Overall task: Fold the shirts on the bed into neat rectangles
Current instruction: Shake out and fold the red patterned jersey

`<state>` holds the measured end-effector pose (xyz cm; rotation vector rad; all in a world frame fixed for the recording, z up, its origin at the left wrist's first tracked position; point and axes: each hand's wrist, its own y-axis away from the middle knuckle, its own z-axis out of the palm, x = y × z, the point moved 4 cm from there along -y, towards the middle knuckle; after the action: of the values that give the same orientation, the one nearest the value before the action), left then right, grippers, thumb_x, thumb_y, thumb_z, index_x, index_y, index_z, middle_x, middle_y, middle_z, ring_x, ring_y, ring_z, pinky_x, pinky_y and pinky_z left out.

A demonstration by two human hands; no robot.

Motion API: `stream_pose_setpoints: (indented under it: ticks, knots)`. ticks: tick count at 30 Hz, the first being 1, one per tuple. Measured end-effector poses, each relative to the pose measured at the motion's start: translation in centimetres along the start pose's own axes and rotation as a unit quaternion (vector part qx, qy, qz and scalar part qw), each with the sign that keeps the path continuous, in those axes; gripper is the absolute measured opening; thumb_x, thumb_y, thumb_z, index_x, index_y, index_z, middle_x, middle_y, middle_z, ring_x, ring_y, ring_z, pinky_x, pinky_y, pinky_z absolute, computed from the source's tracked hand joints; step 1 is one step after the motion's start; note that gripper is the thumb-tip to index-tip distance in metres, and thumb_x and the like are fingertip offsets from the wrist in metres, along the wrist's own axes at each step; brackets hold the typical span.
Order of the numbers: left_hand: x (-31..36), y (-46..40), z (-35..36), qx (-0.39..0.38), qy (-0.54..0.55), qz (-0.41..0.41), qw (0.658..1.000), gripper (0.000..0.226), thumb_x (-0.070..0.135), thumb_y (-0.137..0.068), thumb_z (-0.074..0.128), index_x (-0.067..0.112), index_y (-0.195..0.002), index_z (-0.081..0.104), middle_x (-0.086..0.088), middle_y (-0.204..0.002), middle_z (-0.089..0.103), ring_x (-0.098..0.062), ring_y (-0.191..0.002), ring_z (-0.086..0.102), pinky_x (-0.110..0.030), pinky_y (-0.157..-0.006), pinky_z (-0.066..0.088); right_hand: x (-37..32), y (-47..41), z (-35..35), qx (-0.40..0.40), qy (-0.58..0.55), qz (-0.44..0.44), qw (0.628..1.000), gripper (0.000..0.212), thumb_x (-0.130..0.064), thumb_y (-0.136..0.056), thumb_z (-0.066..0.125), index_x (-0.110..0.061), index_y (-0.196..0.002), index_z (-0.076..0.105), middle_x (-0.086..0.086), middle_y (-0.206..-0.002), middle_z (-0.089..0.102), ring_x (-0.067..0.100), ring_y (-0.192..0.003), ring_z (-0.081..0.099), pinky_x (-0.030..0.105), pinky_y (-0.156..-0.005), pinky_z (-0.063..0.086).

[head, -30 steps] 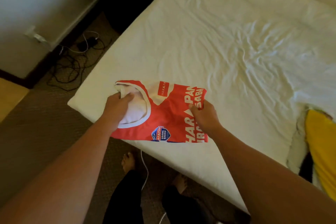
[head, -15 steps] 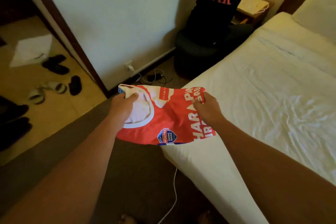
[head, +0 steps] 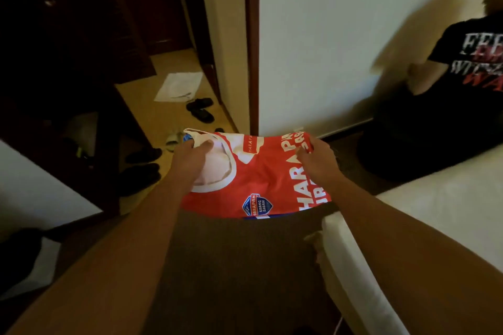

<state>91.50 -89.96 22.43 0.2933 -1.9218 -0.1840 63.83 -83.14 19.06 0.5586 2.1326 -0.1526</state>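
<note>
Folded red shirt held in the air over brown carpet, off the bed, left hand grip closed at white collar, right hand grip pinching far edge, sandals beyond, seated person in black shirt beside bed.

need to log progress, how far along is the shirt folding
Done: the red shirt looks folded into a compact rectangle. In hand: left hand and right hand hold it off the bed, over the floor. Left: setting it down; other shirts are out of view.
</note>
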Motion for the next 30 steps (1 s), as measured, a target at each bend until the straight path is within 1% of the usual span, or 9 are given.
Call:
stream_pose_setpoints:
  ticks: [2, 6, 9, 11, 15, 18, 20, 23, 30]
  knots:
    - [0.1, -2.3, -3.0, 0.025, 0.004, -0.005, 1.000, 0.045, 0.030, -0.100, 0.061, 0.006, -0.137, 0.057, -0.010, -0.131, 0.057, -0.032, -0.123, 0.053, -0.034, -0.089, 0.037, -3.1, -1.9, 2.5, -0.021, 0.003, -0.025, 0.999, 0.033, -0.037, -0.105, 0.048, -0.017, -0.130, 0.057, 0.002, -0.118, 0.068, 0.021, -0.101, 0.070, 0.040, -0.093, 0.056]
    - [0.8, -7.7, -7.5, 0.065, 0.021, -0.014, 0.998, 0.044, 0.028, -0.099, 0.063, 0.008, -0.137, 0.058, -0.013, -0.137, 0.058, -0.035, -0.123, 0.054, -0.037, -0.095, 0.043, -8.1, -6.6, 7.1, -0.042, 0.013, -0.077, 0.996, 0.030, -0.037, -0.105, 0.048, -0.018, -0.126, 0.059, 0.001, -0.115, 0.069, 0.020, -0.100, 0.069, 0.040, -0.092, 0.057]
    - [1.7, -12.5, -9.6, 0.091, 0.032, -0.023, 0.995, 0.044, 0.031, -0.098, 0.064, 0.010, -0.137, 0.060, -0.013, -0.136, 0.059, -0.033, -0.119, 0.057, -0.044, -0.103, 0.046, -11.2, -10.8, 10.0, -0.063, 0.009, -0.103, 0.993, 0.027, -0.035, -0.106, 0.048, -0.020, -0.126, 0.057, -0.004, -0.108, 0.065, 0.015, -0.092, 0.067, 0.023, -0.074, 0.051]
    - [2.6, -15.7, -10.6, 0.105, 0.038, -0.027, 0.993, 0.045, 0.033, -0.098, 0.064, 0.010, -0.136, 0.060, -0.012, -0.133, 0.060, -0.032, -0.116, 0.057, -0.044, -0.101, 0.046, -13.1, -14.0, 11.8, -0.084, -0.010, -0.117, 0.990, 0.025, -0.035, -0.106, 0.048, -0.021, -0.125, 0.057, -0.004, -0.108, 0.066, 0.011, -0.088, 0.067, 0.018, -0.071, 0.050]
    - [5.0, -22.6, -12.0, 0.127, 0.046, -0.032, 0.990, 0.044, 0.033, -0.099, 0.063, 0.010, -0.136, 0.060, -0.008, -0.128, 0.061, -0.025, -0.107, 0.054, -0.038, -0.091, 0.043, -17.0, -21.3, 15.2, -0.116, -0.028, -0.117, 0.986, 0.024, -0.036, -0.105, 0.050, -0.020, -0.122, 0.057, -0.003, -0.110, 0.069, 0.009, -0.086, 0.069, 0.021, -0.075, 0.055]
    - [6.6, -27.1, -12.9, 0.141, 0.064, -0.045, 0.987, 0.042, 0.032, -0.099, 0.062, 0.011, -0.135, 0.060, -0.008, -0.124, 0.060, -0.024, -0.104, 0.053, -0.036, -0.087, 0.041, -20.2, -26.5, 17.8, -0.138, -0.033, -0.124, 0.982, 0.031, -0.037, -0.104, 0.051, -0.017, -0.126, 0.058, 0.002, -0.114, 0.070, 0.017, -0.093, 0.072, 0.037, -0.089, 0.059]
    - [7.6, -30.0, -13.7, 0.155, 0.076, -0.050, 0.984, 0.039, 0.029, -0.100, 0.061, 0.010, -0.134, 0.060, -0.005, -0.115, 0.057, -0.023, -0.101, 0.052, -0.035, -0.085, 0.039, -22.4, -29.7, 19.7, -0.153, -0.036, -0.126, 0.980, 0.030, -0.035, -0.104, 0.051, -0.016, -0.127, 0.059, 0.003, -0.113, 0.071, 0.018, -0.093, 0.072, 0.041, -0.091, 0.059]
    - [8.5, -34.6, -15.0, 0.168, 0.092, -0.063, 0.979, 0.038, 0.029, -0.100, 0.062, 0.010, -0.133, 0.059, -0.006, -0.114, 0.056, -0.022, -0.098, 0.051, -0.034, -0.083, 0.038, -25.4, -33.8, 22.9, -0.167, -0.032, -0.119, 0.978, 0.033, -0.033, -0.105, 0.050, -0.017, -0.132, 0.058, 0.004, -0.114, 0.070, 0.021, -0.094, 0.072, 0.044, -0.091, 0.059]
    - [9.7, -47.4, -18.7, 0.179, 0.105, -0.099, 0.973, 0.042, 0.032, -0.100, 0.061, 0.012, -0.136, 0.053, -0.006, -0.114, 0.053, -0.019, -0.086, 0.048, -0.036, -0.083, 0.036, -31.2, -43.3, 30.7, -0.181, -0.048, -0.104, 0.977, 0.026, -0.031, -0.105, 0.051, -0.022, -0.128, 0.059, -0.002, -0.110, 0.069, 0.015, -0.088, 0.070, 0.030, -0.076, 0.057]
